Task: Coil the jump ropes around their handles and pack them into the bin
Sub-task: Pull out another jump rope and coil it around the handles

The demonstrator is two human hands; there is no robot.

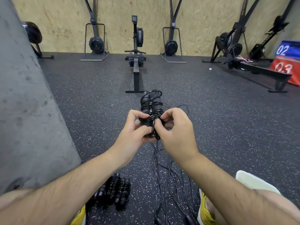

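I hold a black jump rope (pixel 151 105) in front of me, its cord coiled around the two handles. My left hand (pixel 134 127) grips the lower end of the handles from the left. My right hand (pixel 176 129) pinches the cord at the bundle's right side. Several loose black ropes (pixel 164 172) trail on the floor below my hands. A few coiled jump ropes (pixel 113 192) lie together on the floor near my left knee. No bin is in view.
A grey concrete pillar (pixel 27 111) stands close on the left. A rowing machine (pixel 137 62) lies straight ahead, with others (pixel 253 65) at the right. Ski machines (pixel 95 43) lean on the wooden wall. Numbered boxes (pixel 285 62) sit far right.
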